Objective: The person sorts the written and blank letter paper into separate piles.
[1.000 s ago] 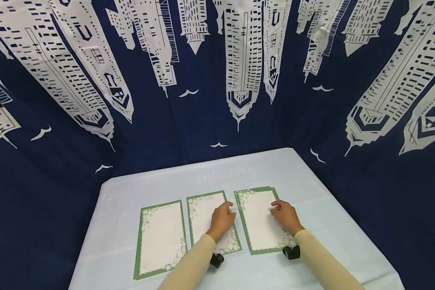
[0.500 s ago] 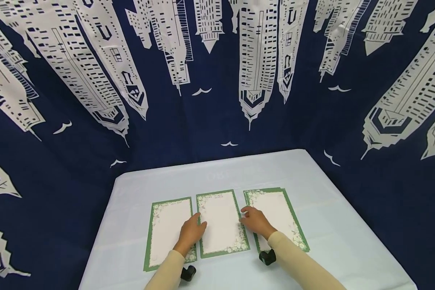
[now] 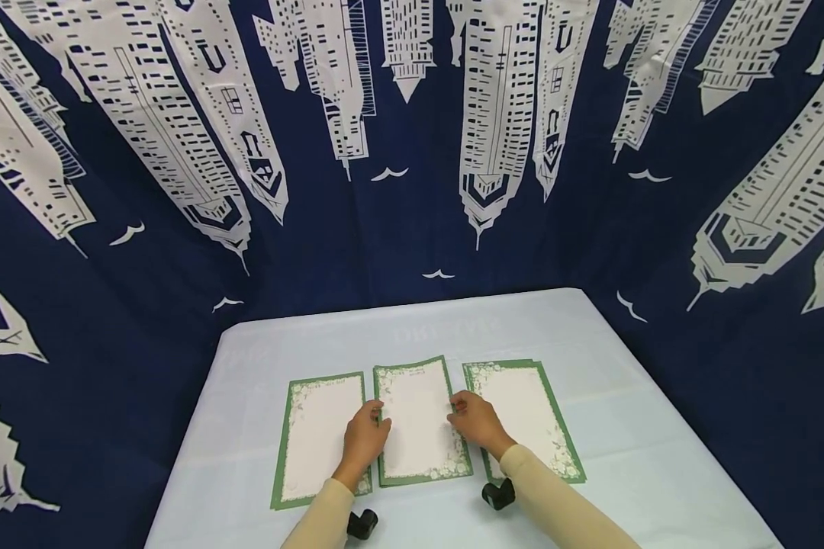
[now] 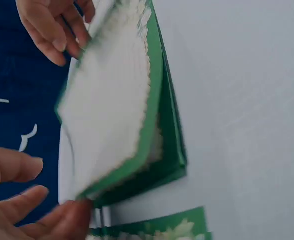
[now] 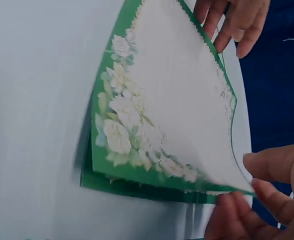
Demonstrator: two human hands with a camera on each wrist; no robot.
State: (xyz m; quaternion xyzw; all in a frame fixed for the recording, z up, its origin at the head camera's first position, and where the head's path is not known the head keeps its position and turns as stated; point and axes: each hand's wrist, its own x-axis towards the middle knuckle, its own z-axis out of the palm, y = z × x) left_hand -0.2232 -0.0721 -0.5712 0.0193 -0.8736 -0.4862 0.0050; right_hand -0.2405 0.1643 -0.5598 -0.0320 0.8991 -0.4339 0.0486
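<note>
Three stacks of green-bordered, flower-printed paper lie in a row: a left stack, a middle stack and a right stack. A top sheet of paper bows up off the middle stack, with more green paper beneath. On its left edge, my left hand holds the sheet with its fingertips; its thumb stands apart from them in the left wrist view. My right hand pinches the right edge, fingers partly under the sheet.
A pale cloth-covered table bears the stacks. Behind it hangs a dark blue curtain with white buildings and birds. Black wrist cameras sit below both hands, near the paper's lower edges.
Both hands have moved left, from the right stack's edges to the middle stack's edges. The middle stack's top sheet, flat half a second ago, is now lifted and bowed.
</note>
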